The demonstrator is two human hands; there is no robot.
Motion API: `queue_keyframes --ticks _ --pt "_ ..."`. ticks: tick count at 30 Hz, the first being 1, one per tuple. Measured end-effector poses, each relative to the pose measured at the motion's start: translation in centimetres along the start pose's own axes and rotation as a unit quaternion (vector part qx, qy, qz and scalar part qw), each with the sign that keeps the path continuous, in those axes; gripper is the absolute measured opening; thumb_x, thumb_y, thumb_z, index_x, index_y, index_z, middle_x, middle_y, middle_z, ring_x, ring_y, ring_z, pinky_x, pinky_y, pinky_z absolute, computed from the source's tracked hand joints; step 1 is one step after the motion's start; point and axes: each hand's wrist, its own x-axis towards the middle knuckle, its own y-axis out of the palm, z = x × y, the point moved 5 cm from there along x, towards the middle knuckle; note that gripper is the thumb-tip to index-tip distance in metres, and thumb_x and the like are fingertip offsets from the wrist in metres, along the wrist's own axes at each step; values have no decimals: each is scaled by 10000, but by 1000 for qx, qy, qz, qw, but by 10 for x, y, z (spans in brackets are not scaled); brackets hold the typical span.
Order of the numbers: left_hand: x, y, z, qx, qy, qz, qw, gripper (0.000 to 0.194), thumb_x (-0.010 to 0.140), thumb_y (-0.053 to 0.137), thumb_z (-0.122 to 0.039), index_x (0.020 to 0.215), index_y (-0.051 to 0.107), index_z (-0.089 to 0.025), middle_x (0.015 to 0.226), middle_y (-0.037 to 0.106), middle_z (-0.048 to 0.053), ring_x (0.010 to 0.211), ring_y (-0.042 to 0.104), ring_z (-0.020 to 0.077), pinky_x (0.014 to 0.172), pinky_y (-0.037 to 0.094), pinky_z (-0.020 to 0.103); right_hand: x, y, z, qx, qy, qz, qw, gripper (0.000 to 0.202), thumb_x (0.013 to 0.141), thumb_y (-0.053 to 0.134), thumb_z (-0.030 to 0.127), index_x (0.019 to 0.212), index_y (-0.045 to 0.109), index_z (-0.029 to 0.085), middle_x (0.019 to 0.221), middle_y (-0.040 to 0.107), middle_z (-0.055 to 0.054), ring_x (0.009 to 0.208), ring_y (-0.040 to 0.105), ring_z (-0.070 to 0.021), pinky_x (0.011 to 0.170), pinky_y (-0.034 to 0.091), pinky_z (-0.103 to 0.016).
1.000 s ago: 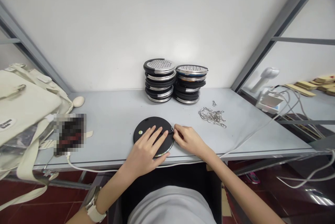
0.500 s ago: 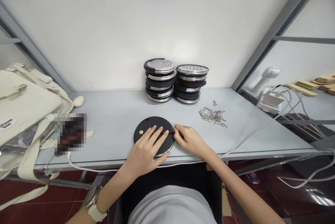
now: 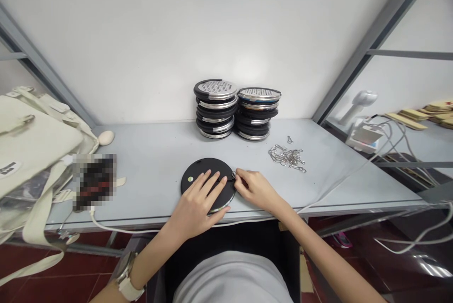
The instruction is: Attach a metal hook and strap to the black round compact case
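Observation:
A black round disc (image 3: 193, 171) with a small round sticker lies flat on the grey table (image 3: 152, 152). My left hand (image 3: 200, 201) rests on it with fingers spread, pressing nothing but its surface. At the disc's right edge, my right hand (image 3: 253, 189) pinches a small metal clip (image 3: 233, 175), mostly hidden by the fingertips. Several similar metal clips (image 3: 288, 156) lie in a loose heap to the right, one (image 3: 290, 139) a little apart.
Two stacks of round graters (image 3: 216, 109) (image 3: 256, 114) stand near the wall. At left are a cream bag (image 3: 38, 128), a pixelated object (image 3: 95, 182) and an egg-shaped item (image 3: 106, 138). A white cable (image 3: 339, 182) crosses the right side.

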Motion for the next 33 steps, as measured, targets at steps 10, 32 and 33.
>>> queue_keyframes --ticks 10,32,33 --pt "0 -1 0 0 -3 -4 1000 617 903 484 -454 1431 354 -162 1436 418 98 1340 348 320 1059 380 475 0 1 0 1 -5 -3 1000 217 906 370 216 691 348 208 562 422 41 488 385 -98 532 244 -222" --pt "1 -1 -2 -13 -6 -9 1000 623 897 497 -452 1434 350 -173 1420 438 109 1325 371 329 1048 395 484 -1 -2 3 11 -3 -5 1000 226 884 396 200 662 352 212 531 385 56 454 356 -93 511 260 -211" --pt "1 -2 -2 -14 -6 -11 1000 624 896 499 -453 1434 350 -176 1419 439 110 1324 373 328 1048 396 483 -1 -3 3 10 -3 -5 1000 227 884 396 201 661 356 212 530 388 55 453 355 -93 510 261 -211"
